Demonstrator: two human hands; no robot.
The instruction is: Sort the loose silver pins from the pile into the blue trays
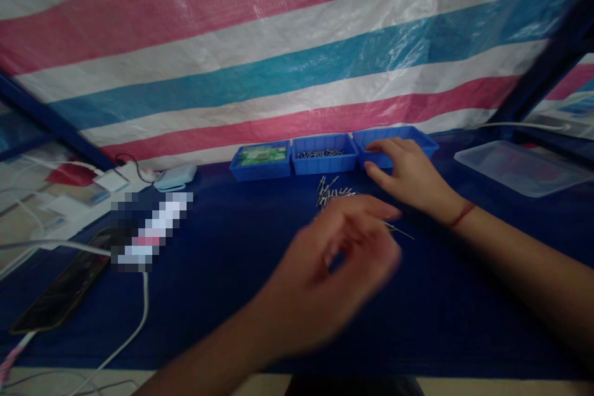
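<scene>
My left hand [338, 266] is curled above the metal pins [334, 190] on the desk [223, 284]; my right hand [408, 173] is half-open over the right blue bin [427, 141]. I can't tell if either grips anything. A careless sweep could scatter pins.
</scene>
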